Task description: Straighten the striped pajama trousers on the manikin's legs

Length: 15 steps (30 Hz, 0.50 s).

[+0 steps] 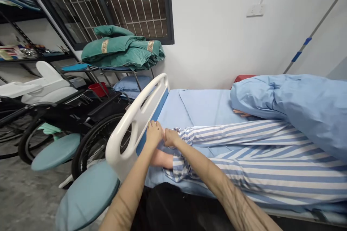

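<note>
Someone lies on a bed in blue-and-white striped trousers (252, 166), legs stretched toward the footboard. My left hand (154, 132) is closed over the front of the farther foot (163, 134), close to the footboard. Just to its right, my right hand (171, 138) wraps around the same foot near the ankle, beside the trouser cuff. Most of that foot is hidden behind my hands. The nearer foot (162, 159) rests bare on the sheet, below my forearms, with a checked cuff (179, 168) at its ankle.
A white footboard (119, 133) closes off the bed's left end. A light blue quilt (292, 95) covers the upper body, with fingers (242, 113) showing under its edge. Left stand a wheelchair (100, 130), round blue stools (88, 195) and folded green bedding (121, 48).
</note>
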Each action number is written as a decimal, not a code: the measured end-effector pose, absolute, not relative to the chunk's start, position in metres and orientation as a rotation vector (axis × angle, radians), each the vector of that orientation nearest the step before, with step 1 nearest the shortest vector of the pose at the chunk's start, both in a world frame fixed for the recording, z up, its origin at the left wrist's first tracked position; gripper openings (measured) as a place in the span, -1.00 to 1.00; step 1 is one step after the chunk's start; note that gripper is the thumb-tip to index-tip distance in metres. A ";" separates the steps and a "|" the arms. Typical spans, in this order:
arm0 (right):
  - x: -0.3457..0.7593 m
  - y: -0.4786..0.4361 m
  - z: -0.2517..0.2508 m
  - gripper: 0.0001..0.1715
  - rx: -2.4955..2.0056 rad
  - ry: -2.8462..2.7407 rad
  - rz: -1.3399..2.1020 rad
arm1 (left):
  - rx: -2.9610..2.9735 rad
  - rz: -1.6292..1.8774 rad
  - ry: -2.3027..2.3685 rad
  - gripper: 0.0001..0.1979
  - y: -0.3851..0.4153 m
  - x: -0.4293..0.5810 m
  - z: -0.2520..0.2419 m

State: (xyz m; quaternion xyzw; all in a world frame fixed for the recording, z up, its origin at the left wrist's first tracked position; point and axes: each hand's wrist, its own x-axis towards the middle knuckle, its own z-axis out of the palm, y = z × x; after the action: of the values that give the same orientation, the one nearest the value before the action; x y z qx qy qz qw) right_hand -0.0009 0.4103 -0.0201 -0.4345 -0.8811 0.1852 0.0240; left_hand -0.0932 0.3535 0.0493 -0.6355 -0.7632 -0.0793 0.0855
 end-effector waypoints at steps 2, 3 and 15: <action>-0.002 0.426 -0.027 -0.12 -1.398 -2.794 0.632 | -1.960 -0.061 -2.318 -0.58 0.379 -0.105 0.046; -0.001 0.433 -0.030 -0.15 -1.404 -2.829 0.654 | -1.994 0.018 -2.337 -0.60 0.390 -0.108 0.045; 0.004 0.451 -0.045 -0.19 -1.367 -2.908 0.600 | -1.998 0.318 -2.431 -0.62 0.439 -0.110 0.038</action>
State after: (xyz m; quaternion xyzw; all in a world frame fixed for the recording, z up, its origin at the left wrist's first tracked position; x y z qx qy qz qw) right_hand 0.0042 0.4514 -0.0451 -0.4174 -0.8878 0.1833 -0.0637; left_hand -0.1102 0.4387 0.0377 -0.6316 -0.7686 0.1006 -0.0107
